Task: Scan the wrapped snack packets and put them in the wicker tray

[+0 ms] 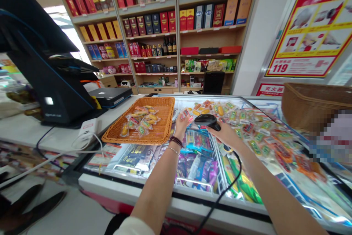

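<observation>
My left hand (181,125), with a beaded bracelet at its wrist, pinches a small clear-wrapped snack packet (186,113). A reddish glow falls on the packet and fingers. To its right, my right hand (224,133) is wrapped around a black barcode scanner (205,119), whose head points left at the packet. The scanner's cord (220,196) curves down toward me. Left of my hands, an orange wicker tray (112,136) bears several similar yellow packets (141,119). More wrapped packets (255,132) lie spread over the glass top to the right.
Under the glass of the freezer (148,182) lie colourful bagged goods. A black checkout terminal (60,92) and a white power strip (89,127) with cables stand left. A brown basket (299,105) is at right; stocked shelves (151,35) are behind. Someone's shoes (38,209) show lower left.
</observation>
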A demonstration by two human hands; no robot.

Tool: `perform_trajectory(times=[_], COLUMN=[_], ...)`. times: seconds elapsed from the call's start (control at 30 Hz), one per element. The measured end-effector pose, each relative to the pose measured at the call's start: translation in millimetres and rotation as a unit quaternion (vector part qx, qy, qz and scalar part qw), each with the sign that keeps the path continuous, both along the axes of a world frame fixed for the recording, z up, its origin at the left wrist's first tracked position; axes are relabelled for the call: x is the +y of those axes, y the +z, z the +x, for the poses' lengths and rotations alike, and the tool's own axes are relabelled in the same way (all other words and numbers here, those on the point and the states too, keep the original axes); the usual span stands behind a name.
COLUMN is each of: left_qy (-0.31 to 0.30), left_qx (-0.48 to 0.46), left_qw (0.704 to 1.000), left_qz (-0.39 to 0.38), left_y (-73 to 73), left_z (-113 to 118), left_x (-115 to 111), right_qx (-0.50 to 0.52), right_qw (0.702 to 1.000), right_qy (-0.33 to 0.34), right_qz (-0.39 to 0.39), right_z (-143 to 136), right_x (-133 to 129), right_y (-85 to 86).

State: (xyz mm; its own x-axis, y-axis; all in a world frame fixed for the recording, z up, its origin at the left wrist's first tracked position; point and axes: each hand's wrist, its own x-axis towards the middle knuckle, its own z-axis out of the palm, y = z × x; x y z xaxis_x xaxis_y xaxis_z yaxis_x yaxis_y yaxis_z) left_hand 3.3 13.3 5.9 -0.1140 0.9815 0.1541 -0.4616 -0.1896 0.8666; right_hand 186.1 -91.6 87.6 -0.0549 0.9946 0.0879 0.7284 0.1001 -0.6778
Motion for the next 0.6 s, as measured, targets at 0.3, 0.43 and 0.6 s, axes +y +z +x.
perform_trajectory(times=[0.3, 0.43, 0.6], left_qy=[0.006, 0.005, 0.01], left_qx=[0.009, -0.001, -0.021], left_qw=[1.0, 1.0, 1.0], left_qz=[0.002, 0.002, -0.017], left_y=[-2.4, 1.3, 12.1], left_z=[0, 1, 5], left_x=[2, 1, -6], right_qx=[-0.017, -0.023, -0.019], right_qw=[1.0, 1.0, 1.0], right_qy=[0.007, 0.003, 0.009], right_qz=[0.016, -0.001, 0.006], right_z=[2, 3, 3], right_x=[-8, -11, -13], right_y=[9.0, 12.4, 12.2])
